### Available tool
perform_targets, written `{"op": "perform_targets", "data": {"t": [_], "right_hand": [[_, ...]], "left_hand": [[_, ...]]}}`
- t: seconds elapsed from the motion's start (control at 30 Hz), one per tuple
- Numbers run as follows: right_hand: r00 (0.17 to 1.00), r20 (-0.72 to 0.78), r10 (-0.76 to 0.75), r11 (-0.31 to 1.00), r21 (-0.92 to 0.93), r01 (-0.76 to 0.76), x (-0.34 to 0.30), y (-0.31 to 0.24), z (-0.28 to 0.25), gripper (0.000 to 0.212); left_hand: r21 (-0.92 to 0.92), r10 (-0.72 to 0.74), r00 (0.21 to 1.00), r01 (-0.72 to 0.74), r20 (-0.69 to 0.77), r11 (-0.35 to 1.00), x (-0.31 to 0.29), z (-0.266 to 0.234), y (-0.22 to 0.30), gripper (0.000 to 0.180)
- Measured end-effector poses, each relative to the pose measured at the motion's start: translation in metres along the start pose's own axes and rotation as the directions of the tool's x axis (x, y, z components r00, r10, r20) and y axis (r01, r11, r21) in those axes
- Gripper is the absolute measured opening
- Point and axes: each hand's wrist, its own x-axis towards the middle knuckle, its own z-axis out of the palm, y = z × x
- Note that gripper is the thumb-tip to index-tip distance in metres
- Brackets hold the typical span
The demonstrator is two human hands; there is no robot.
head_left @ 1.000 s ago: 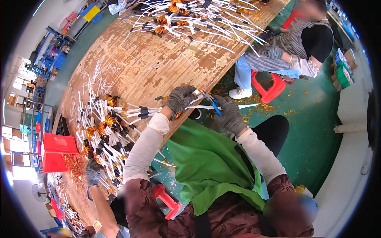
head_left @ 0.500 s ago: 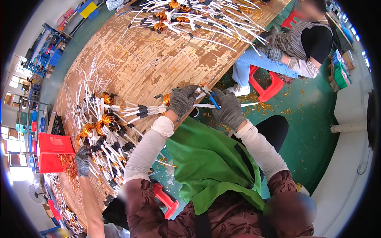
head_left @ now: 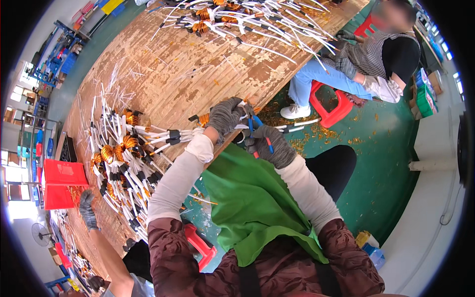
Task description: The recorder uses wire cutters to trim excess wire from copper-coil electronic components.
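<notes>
Both gloved hands are meeting at the table edge. Left hand (head_left: 226, 118) is curling closed around white wires (head_left: 188, 133), its fingertips partly hidden; right hand (head_left: 273, 147) is gripping pliers (head_left: 256, 122), fingers bent around the handles.

Largest items first. Green floor (head_left: 386, 163) is spreading under everything on the right. Worn wooden table (head_left: 148, 74) is running diagonally across the upper left. Green apron (head_left: 247, 198) is draping over the wearer's lap, below the hands. Near heap (head_left: 131, 173) of wired copper coils is covering the table's left part; far heap (head_left: 222, 22) is lying across its upper end, some wires overhanging the edge. Red box (head_left: 64, 180) is sitting left of the near heap. Red stool (head_left: 332, 119) is supporting a seated co-worker. Another co-worker's gloved hand (head_left: 87, 210) is reaching in beside the box.

Single coil (head_left: 203, 119) is lying on the table, just left of the left hand. Pliers are angling upward between both hands; whether the jaws are closing on anything, cannot tell. Orange scraps (head_left: 324, 132) are littering the floor near the stool.
</notes>
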Motion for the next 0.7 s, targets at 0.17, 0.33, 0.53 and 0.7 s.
{"op": "perform_targets", "data": {"t": [0.17, 0.33, 0.53, 0.7], "right_hand": [[0.985, 0.032, -0.169, 0.962, 0.224, 0.158, -0.005, 0.004, -0.001, 0.037], [0.984, 0.014, -0.18, 0.983, 0.047, 0.179, -0.014, 0.003, -0.007, 0.044], [0.982, 0.013, -0.19, 0.978, 0.088, 0.188, -0.017, 0.005, -0.01, 0.051], [0.982, -0.047, -0.182, 0.98, 0.068, 0.185, -0.012, 0.016, -0.024, 0.051]], "left_hand": [[-0.273, -0.114, 0.93, 0.217, 0.351, 0.937, 0.016, -0.016, 0.016, 0.034], [-0.139, 0.057, 0.927, -0.006, 0.37, 0.99, 0.021, -0.02, 0.026, 0.038], [-0.096, -0.016, 0.901, 0.064, 0.433, 0.993, 0.023, -0.019, 0.023, 0.033], [0.052, -0.019, 0.941, 0.001, 0.339, 0.999, 0.022, -0.015, 0.033, 0.038]]}}
